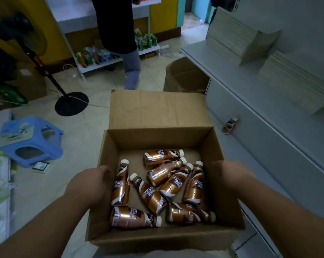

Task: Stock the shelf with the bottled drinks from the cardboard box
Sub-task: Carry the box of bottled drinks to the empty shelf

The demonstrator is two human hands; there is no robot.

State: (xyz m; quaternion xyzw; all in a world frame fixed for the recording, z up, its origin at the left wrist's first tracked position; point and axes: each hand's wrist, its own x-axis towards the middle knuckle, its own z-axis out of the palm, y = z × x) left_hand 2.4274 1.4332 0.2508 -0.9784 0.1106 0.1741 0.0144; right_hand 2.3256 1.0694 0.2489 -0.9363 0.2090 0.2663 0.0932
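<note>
Gripping an open cardboard box [157,116] by its two side walls, held just beside a grey shelf [269,101]

Left hand [94,179] is curling over the left wall and right hand [230,175] is clasping the right wall, though the fingertips of both are hidden, so how wide they are spread is not showing. Eight brown bottled drinks [151,194] are lying loose on the box floor, and one more bottle [230,124] is lying on its side on the shelf

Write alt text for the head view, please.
Both hands, left hand and right hand, grip the sides of an open cardboard box holding eight bottled drinks lying loose, beside a grey shelf.
</note>
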